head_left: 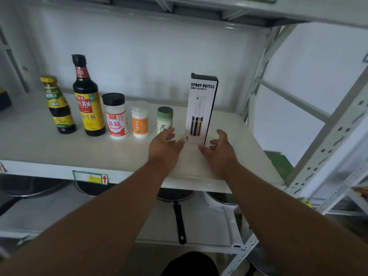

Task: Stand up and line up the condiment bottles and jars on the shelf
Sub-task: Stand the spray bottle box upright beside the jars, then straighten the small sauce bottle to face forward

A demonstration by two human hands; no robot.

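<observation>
My left hand (166,145) and right hand (218,149) are spread wide, holding nothing, on each side of the tall box (201,108). The box stands at the right end of the row, just beside the green jar (164,120). A bump could tip it into that jar.

Row on the shelf (59,154), left to right: small sauce bottle (58,106), tall soy sauce bottle (87,100), capped seasoning jar (116,116), small shaker (140,120), herb jar (164,119), spray bottle box (201,108) — all upright.
Hands: left hand (165,146) just before the herb jar; right hand (219,150) at the box's base — the box between them.
Below the shelf: frying pan (177,198), pot (221,200) to its right.
</observation>
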